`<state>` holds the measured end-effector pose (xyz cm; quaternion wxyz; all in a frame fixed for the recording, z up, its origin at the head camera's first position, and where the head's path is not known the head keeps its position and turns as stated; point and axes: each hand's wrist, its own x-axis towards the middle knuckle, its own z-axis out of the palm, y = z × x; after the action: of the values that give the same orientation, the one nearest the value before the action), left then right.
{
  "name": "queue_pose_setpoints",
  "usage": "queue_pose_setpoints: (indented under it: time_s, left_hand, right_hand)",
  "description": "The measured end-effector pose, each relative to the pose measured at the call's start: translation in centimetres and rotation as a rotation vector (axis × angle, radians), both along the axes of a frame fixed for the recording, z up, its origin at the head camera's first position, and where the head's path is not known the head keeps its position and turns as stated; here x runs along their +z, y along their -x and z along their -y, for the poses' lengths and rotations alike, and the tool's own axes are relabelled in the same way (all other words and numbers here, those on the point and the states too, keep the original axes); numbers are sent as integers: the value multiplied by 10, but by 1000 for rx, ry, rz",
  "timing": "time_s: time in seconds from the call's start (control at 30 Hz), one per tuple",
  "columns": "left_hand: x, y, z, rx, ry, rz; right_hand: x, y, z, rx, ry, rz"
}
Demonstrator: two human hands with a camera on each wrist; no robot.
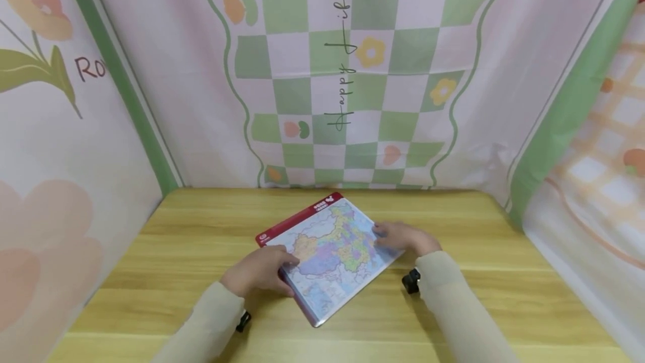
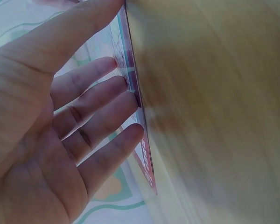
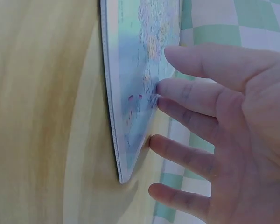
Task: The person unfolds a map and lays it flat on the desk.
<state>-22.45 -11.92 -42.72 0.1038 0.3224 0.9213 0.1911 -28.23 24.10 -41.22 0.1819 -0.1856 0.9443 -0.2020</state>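
Observation:
A flat, thin map board (image 1: 330, 254) lies turned at an angle on the wooden table, showing a coloured map under a red header strip. At its left edge is my left hand (image 1: 258, 270), thumb and fingers spread apart. The left wrist view shows the fingertips of this hand (image 2: 93, 107) against the board's edge (image 2: 130, 70), fairly straight. Over the board's right side, my right hand (image 1: 405, 237) has its fingertips on or near the surface. In the right wrist view the fingers of that hand (image 3: 191, 100) are extended and spread, not wrapped around the board (image 3: 130, 93).
The wooden table (image 1: 166, 273) extends around the board on all sides. Behind it hangs a green-and-white checked cloth (image 1: 330, 88) with printed writing. Printed curtains stand at the left (image 1: 65, 156) and right (image 1: 594, 184). A small black device (image 1: 411, 281) sits at the right wrist.

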Motion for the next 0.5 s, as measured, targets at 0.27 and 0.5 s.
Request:
queue_pose_setpoints:
  time_s: [0.27, 0.5]
  left_hand:
    - [-2, 1, -3, -6, 20, -14]
    - [-1, 7, 0, -18, -2, 16]
  right_hand:
    - [-5, 0, -1, 4, 22, -1]
    - [-9, -6, -5, -29, 97, 6]
